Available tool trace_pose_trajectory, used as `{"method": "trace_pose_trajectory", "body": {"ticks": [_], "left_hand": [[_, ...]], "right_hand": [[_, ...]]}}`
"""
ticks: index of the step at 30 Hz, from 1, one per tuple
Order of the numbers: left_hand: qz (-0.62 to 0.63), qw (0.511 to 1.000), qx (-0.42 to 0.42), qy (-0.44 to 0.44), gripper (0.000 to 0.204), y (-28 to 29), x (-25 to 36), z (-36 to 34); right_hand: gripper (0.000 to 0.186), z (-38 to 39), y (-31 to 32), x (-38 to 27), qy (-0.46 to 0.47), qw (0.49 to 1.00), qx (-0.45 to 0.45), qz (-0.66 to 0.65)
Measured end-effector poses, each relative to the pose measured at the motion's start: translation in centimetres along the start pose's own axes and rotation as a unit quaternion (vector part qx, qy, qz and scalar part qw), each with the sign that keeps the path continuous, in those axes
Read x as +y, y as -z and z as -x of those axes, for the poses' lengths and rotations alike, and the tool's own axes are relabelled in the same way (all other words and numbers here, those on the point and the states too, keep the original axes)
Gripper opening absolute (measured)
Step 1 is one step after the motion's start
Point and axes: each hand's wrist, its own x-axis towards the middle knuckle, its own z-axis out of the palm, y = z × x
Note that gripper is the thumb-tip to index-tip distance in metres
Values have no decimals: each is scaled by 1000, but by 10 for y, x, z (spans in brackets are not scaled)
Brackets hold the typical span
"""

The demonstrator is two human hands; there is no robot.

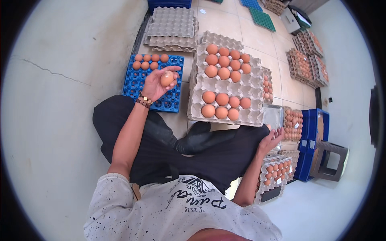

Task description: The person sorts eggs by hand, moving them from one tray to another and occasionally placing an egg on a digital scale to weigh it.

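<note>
My left hand (157, 85) is closed round a brown egg (167, 78) with a pale patch on its shell. It hovers over a blue plastic egg tray (171, 105), whose far rows hold several brown eggs (154, 65). In front of me, a stack of grey pulp egg trays (193, 88) carries two groups of brown eggs (223, 61) on top, with bare cups between them. Beside my right knee, my right hand (270, 141) has its fingers apart, next to a shiny metal tray (274, 114); no held thing shows in it.
Grey pulp trays (171, 24) are stacked beyond the blue tray. Filled egg trays (292, 123) stand on the right, near blue crates (309, 140) and a grey stool (330, 160). More egg stacks (303, 66) line the far right wall. A green tray (262, 19) lies on the tiles.
</note>
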Motion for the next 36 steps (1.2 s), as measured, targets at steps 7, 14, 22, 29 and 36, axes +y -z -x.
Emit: {"method": "trace_pose_trajectory", "body": {"ticks": [7, 14, 22, 29, 36], "left_hand": [[-672, 736, 66, -45, 29, 17, -15, -2], [-722, 692, 20, 1, 18, 16, -27, 1], [-211, 969, 110, 64, 39, 13, 1, 1], [-52, 998, 4, -34, 27, 0, 17, 5], [-444, 882, 135, -80, 27, 11, -4, -5]], "right_hand": [[46, 1, -3, 8, -26, 999, 8, 38], [41, 2, -4, 13, -22, 999, 0, 33], [38, 0, -5, 12, -34, 999, 7, 19], [36, 1, -4, 11, -39, 999, 8, 19], [37, -3, -2, 28, -18, 999, 17, 21]]}}
